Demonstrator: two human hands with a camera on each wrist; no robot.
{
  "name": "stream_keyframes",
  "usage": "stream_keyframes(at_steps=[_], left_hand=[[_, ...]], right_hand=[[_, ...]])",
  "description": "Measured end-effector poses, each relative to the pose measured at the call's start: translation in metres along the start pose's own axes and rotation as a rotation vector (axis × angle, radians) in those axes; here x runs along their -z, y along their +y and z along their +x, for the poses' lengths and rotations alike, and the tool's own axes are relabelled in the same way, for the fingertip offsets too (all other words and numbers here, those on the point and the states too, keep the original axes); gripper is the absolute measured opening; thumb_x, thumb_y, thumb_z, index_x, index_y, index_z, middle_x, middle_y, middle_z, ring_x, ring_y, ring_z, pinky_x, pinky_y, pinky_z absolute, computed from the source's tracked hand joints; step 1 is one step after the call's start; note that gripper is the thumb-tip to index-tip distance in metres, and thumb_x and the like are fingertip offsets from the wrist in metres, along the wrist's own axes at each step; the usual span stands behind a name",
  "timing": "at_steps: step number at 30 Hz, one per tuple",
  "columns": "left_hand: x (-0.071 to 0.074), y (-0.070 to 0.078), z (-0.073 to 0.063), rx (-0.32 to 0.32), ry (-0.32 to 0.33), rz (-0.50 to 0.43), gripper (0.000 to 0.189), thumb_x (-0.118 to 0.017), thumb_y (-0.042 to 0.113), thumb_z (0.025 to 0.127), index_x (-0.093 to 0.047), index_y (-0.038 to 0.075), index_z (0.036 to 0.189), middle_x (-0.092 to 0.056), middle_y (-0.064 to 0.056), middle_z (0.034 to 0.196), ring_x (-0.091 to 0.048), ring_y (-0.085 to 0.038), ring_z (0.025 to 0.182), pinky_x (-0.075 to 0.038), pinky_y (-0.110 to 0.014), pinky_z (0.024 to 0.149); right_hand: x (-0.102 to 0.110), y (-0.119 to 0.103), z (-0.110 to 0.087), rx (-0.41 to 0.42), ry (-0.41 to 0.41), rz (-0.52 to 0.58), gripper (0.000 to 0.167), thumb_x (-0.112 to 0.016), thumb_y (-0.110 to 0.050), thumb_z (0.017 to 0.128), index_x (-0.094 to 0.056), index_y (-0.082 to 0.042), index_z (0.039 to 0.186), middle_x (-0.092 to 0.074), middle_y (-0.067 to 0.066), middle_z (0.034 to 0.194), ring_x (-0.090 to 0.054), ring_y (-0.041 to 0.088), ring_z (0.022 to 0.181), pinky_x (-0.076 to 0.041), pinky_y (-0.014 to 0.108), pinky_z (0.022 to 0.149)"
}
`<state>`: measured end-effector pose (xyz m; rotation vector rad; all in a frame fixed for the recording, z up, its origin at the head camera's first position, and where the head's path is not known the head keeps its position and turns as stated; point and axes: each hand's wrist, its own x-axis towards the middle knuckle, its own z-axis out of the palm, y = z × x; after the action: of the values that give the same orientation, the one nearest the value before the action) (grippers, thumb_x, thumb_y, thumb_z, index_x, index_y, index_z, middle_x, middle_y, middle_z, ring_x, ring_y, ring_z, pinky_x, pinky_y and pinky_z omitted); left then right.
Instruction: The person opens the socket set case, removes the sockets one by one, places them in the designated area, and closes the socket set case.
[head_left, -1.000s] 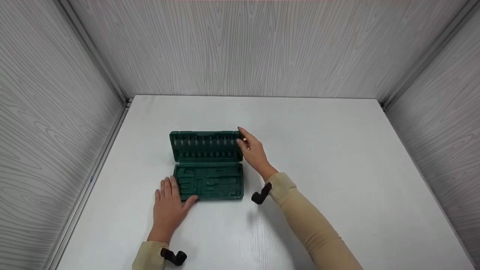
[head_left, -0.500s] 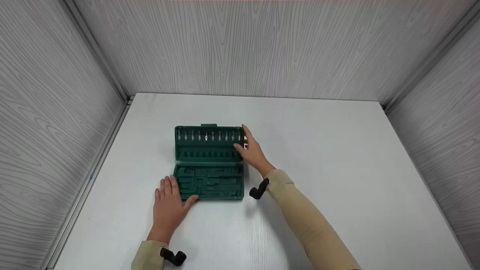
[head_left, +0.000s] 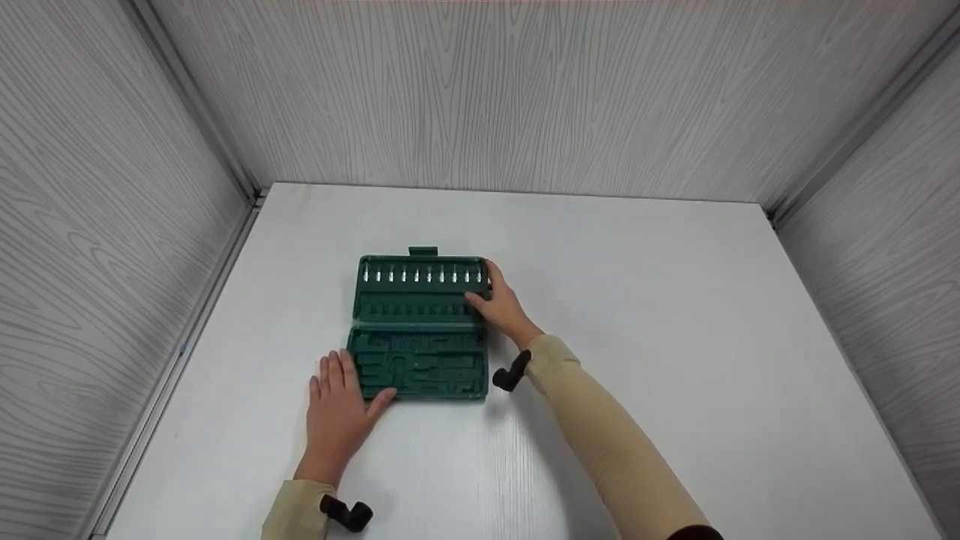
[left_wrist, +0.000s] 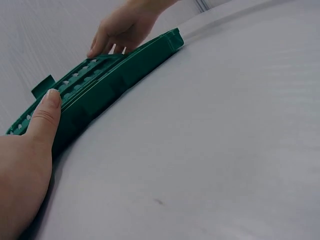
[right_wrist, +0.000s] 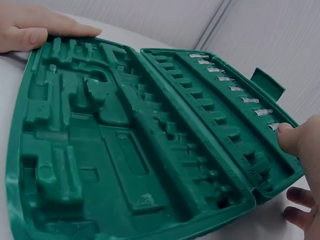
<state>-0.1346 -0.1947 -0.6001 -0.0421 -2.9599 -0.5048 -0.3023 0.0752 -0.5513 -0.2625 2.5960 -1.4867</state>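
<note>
A green plastic tool case (head_left: 420, 381) lies unfolded left of the table's middle, its moulded recesses facing up. Its lid (head_left: 412, 299) slopes back on the far side and carries a row of silver screwdriver bits (right_wrist: 248, 100). My left hand (head_left: 334, 416) rests at the case's near left corner with straight fingers along the side and the thumb on the front edge. At the lid's right end my right hand (head_left: 508, 307) grips the edge, thumb on the inner face beside the last bit, other fingers behind and partly hidden.
The case's latch tab (head_left: 423, 251) sticks out from the lid's far edge. A white table (head_left: 675, 337) lies under everything, with grey wood-grain panels (head_left: 480, 90) standing behind it and at both sides. Small black mounts (head_left: 511, 371) sit on both wrists.
The lid has tilted further back, away from me, with my right hand on its edge, so the row of bits and the latch tab now show clearly. My left hand has stayed put.
</note>
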Motion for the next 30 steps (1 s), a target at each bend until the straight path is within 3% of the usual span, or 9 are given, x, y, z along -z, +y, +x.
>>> stream_keyframes(at_steps=[3, 8, 13, 22, 30], left_hand=[[0.000, 0.000, 0.001, -0.004, 0.013, -0.004, 0.104, -0.039, 0.072, 0.084, -0.011, -0.009, 0.145, -0.015, -0.031, 0.148, -0.010, -0.043, 0.137, -0.011, -0.056, 0.107], [0.001, 0.001, 0.002, -0.009, 0.027, -0.008, 0.103, -0.041, 0.070, 0.084, -0.013, -0.008, 0.145, -0.015, -0.031, 0.147, -0.011, -0.042, 0.137, -0.012, -0.056, 0.107], [0.002, 0.003, 0.000, 0.003, 0.009, 0.001, 0.105, -0.039, 0.072, 0.083, -0.013, -0.008, 0.145, -0.016, -0.030, 0.148, -0.011, -0.043, 0.137, -0.012, -0.057, 0.106], [0.002, 0.008, 0.003, 0.005, 0.007, -0.010, 0.106, -0.039, 0.074, 0.082, -0.013, -0.007, 0.146, -0.016, -0.030, 0.148, -0.011, -0.043, 0.137, -0.013, -0.058, 0.106], [0.003, 0.006, 0.000, -0.006, 0.024, -0.007, 0.104, -0.041, 0.071, 0.083, -0.014, -0.007, 0.145, -0.017, -0.030, 0.147, -0.013, -0.043, 0.136, -0.013, -0.058, 0.106]], right_hand=[[-0.001, 0.001, 0.001, 0.010, 0.003, -0.028, 0.074, -0.062, -0.025, 0.091, -0.018, -0.010, 0.149, -0.032, 0.016, 0.146, -0.031, 0.031, 0.133, -0.025, 0.045, 0.106], [0.000, 0.004, 0.001, -0.043, 0.002, -0.084, 0.072, -0.061, -0.028, 0.091, -0.020, -0.010, 0.148, -0.033, 0.020, 0.143, -0.030, 0.032, 0.132, -0.025, 0.048, 0.105], [0.003, 0.004, 0.002, -0.115, -0.061, -0.141, 0.067, -0.056, -0.030, 0.094, -0.021, -0.015, 0.149, -0.032, 0.017, 0.143, -0.030, 0.029, 0.131, -0.027, 0.047, 0.105], [0.013, -0.001, 0.015, -0.040, -0.071, -0.445, 0.049, -0.051, -0.026, 0.096, -0.040, -0.007, 0.140, -0.042, 0.013, 0.138, -0.035, 0.027, 0.128, -0.030, 0.040, 0.104], [0.012, -0.010, 0.021, -0.046, -0.026, -0.526, 0.036, -0.051, -0.024, 0.096, -0.057, -0.003, 0.124, -0.054, 0.016, 0.121, -0.047, 0.029, 0.115, -0.039, 0.042, 0.094]])
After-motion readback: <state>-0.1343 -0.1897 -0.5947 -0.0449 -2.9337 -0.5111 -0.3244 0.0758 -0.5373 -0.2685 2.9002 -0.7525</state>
